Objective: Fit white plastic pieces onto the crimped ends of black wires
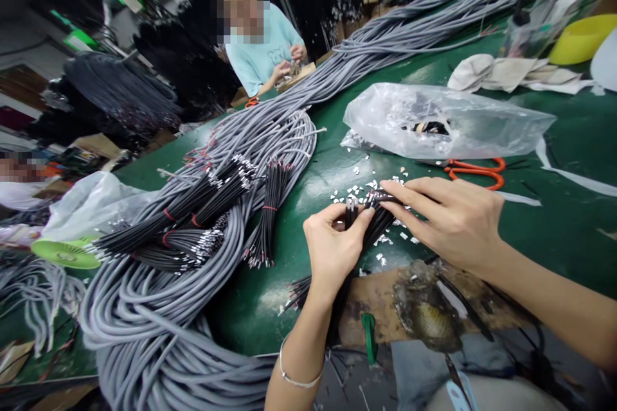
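My left hand [335,247] is closed around a few short black wires [352,210], whose silvery ends stick up past the thumb. Right beside it, my right hand [446,215] pinches the tip of a black wire [380,196] between thumb and fingers. Under both hands a bundle of black wires [373,234] lies slanted over the table's near edge. Small white bits [357,191] are scattered around the fingertips. Further left, tied bundles of black wires [270,218] with bare metal ends rest on and beside thick grey cables [193,308].
Orange-handled scissors [475,170] lie beyond my right hand, by a clear plastic bag [434,119]. A stained wooden board [376,295] with a soldering stand is at the near edge. Grey cables run back across the green table [409,70]. Another person [265,45] works across it.
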The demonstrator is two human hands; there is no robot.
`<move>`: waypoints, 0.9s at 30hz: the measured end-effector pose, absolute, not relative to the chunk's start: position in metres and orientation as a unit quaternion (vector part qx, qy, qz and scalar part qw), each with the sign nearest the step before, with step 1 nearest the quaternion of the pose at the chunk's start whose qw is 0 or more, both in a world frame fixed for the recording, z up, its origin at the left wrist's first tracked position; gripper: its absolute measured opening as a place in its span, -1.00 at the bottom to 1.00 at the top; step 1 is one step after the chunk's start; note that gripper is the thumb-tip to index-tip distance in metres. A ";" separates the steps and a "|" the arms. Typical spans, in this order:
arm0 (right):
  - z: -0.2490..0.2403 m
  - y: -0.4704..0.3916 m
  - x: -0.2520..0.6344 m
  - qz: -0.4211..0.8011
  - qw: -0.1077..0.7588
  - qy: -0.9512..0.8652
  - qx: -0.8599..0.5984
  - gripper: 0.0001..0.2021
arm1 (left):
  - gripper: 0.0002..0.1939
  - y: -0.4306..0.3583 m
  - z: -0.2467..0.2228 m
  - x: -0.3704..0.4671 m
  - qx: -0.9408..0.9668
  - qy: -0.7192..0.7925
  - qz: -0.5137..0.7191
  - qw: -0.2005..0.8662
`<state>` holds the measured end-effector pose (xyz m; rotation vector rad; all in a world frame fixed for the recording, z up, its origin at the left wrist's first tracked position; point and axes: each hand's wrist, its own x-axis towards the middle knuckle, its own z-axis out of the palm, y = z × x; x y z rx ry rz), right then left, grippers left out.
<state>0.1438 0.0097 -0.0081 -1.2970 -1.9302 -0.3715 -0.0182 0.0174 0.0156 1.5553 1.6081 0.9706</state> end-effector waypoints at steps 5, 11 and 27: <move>-0.009 0.010 0.145 -0.158 0.368 -0.775 -0.489 -0.77 | -0.81 0.017 0.014 -0.019 0.611 0.615 0.371 0.333; -0.009 0.010 0.146 -0.191 0.343 -0.793 -0.467 -0.79 | -0.83 0.017 0.013 -0.020 0.636 0.608 0.364 0.306; -0.009 0.015 0.145 0.266 0.506 -0.689 -0.445 -0.85 | -0.82 0.021 0.025 -0.024 0.616 0.501 0.325 0.514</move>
